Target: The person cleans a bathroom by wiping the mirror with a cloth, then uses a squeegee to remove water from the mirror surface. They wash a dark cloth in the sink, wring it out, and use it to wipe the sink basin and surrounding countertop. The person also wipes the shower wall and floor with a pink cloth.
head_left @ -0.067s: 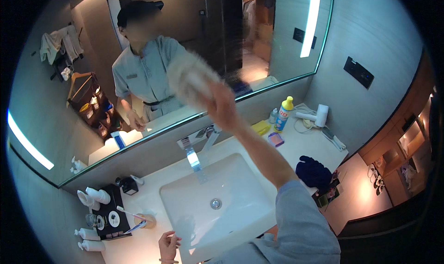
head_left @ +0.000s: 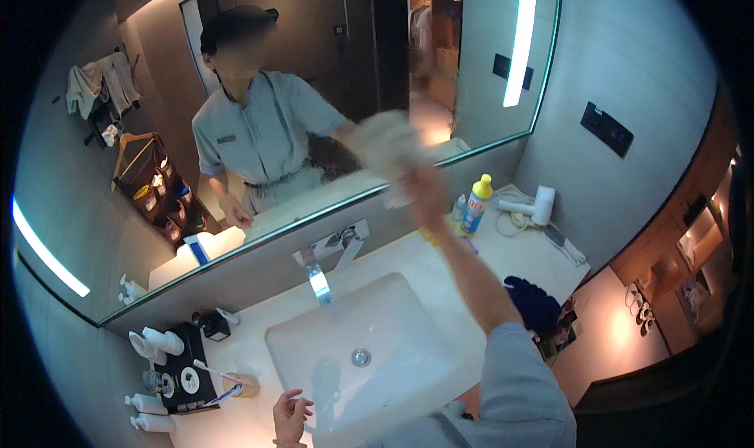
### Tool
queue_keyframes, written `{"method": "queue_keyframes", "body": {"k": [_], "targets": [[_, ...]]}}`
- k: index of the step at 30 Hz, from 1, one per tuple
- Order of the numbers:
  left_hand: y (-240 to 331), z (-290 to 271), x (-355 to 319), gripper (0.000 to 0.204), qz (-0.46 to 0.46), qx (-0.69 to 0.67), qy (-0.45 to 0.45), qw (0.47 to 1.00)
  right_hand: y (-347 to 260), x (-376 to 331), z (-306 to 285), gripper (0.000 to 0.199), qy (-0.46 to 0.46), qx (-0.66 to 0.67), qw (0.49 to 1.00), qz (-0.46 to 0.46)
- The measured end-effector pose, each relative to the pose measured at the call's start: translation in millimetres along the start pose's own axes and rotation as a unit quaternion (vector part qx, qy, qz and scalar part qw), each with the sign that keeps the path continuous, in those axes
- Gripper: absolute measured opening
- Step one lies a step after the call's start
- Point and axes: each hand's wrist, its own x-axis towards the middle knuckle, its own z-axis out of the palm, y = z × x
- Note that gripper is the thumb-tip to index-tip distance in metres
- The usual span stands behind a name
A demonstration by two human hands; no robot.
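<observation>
A pale cloth (head_left: 390,143), smeared by motion, is pressed to the large mirror (head_left: 338,55) near its lower right part. Gripping it is my right hand (head_left: 424,193), closed and blurred, with the arm stretched across the white sink (head_left: 440,307). My left hand (head_left: 291,416) hovers at the near left edge of the sink, fingers loosely bent and apart, holding nothing. Close to it, a beige cup (head_left: 245,385) carries toothbrushes. The chrome faucet (head_left: 318,279) stands behind the basin.
Left of the sink, a black tray (head_left: 188,362) holds white cups, with pump bottles (head_left: 149,423) beside it. On the right lie a yellow-capped spray bottle (head_left: 475,204), a white hair dryer (head_left: 538,207) with its cord, and a dark blue cloth (head_left: 534,307).
My right hand and the cloth have swept rightward and down across the mirror. My left hand stays about where it was.
</observation>
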Motion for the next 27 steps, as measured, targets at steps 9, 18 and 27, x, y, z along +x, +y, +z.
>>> {"method": "queue_keyframes", "body": {"k": [9, 18, 27], "targets": [[16, 79, 23, 0.028, -0.051, -0.026, -0.027, 0.998, -19, 109, 5, 0.018, -0.169, 0.059, 0.978, -0.107], [-42, 0, -53, 0.028, -0.091, -0.035, 0.093, 0.991, -88, 81, 27, 0.032, -0.013, -0.075, 0.997, -0.031], [-43, -40, -66, 0.029, -0.04, -0.131, 0.091, 0.986, -346, -123, 271, 0.048, -0.315, -0.026, 0.827, -0.466]]}}
